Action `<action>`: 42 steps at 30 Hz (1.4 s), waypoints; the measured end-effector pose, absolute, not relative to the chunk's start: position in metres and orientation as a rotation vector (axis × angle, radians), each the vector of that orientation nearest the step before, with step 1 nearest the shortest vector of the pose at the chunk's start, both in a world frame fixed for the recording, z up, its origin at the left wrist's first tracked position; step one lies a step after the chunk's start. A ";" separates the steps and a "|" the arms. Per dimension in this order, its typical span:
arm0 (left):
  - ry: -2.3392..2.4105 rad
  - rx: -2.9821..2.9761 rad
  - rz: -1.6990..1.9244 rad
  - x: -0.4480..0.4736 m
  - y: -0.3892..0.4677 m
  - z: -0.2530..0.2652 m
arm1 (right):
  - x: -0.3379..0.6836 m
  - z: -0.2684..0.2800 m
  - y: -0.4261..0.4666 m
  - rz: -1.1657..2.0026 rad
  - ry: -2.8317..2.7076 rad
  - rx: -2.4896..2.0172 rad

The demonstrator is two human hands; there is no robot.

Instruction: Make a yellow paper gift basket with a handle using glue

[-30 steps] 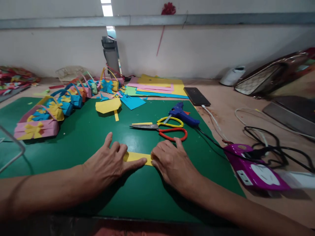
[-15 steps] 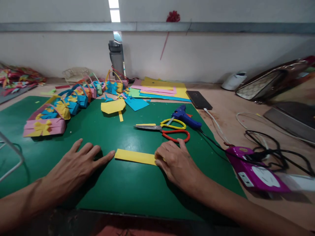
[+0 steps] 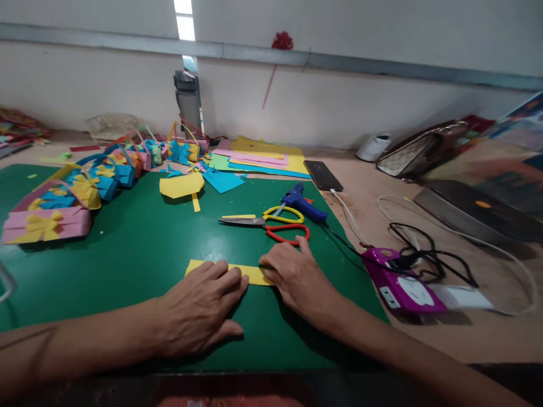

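Note:
A folded yellow paper strip point(image 3: 251, 275) lies across the green mat point(image 3: 139, 271) near its front. My left hand point(image 3: 203, 305) rests with its fingertips over the strip's left and middle part, thumb stretched out apart on the mat, so it is open. At the right end, my right hand point(image 3: 299, 280) has its fingers curled down and closed on the strip, hiding that tip. Just beyond my right hand are scissors point(image 3: 250, 222) with one yellow and one red handle, and a blue glue gun point(image 3: 303, 203) touches the yellow handle.
Several small paper baskets point(image 3: 51, 223) with bows line the left. A cut yellow paper piece point(image 3: 181, 185) and stacked coloured sheets point(image 3: 254, 152) lie farther back. A phone point(image 3: 323, 175), a purple power strip point(image 3: 403, 282) and tangled cables point(image 3: 424, 249) are on the right. A bottle point(image 3: 187, 104) stands behind.
My left hand has moved right, from beside the strip's left end onto the strip. My right hand stays at its right end. The view has shifted and tilted slightly.

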State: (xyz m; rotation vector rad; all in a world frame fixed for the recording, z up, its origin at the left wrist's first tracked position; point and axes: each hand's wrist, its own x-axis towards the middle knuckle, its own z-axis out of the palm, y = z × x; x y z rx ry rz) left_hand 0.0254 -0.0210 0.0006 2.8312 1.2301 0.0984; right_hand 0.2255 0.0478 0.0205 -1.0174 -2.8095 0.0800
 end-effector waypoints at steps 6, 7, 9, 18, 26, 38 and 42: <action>1.228 2.776 0.107 0.020 -0.021 -0.003 | 0.232 0.018 0.028 -0.334 -2.840 -0.861; 1.237 2.776 0.107 0.020 -0.021 -0.003 | 0.229 0.016 0.023 -0.395 -2.862 -0.833; 1.244 2.777 0.110 0.022 -0.021 -0.003 | 0.225 0.013 0.015 -0.516 -2.884 -0.830; 1.274 2.776 0.169 0.019 -0.025 -0.009 | 0.279 0.012 0.002 -0.761 -2.843 -1.102; 1.364 2.817 0.181 0.027 -0.022 -0.008 | 0.299 0.018 0.003 -0.718 -2.664 -1.052; 1.431 2.950 0.352 0.032 -0.011 -0.014 | 0.260 0.015 0.028 -0.655 -2.798 -0.661; 1.329 3.055 0.418 0.029 -0.006 -0.012 | 0.260 0.016 0.030 -0.615 -2.737 -0.587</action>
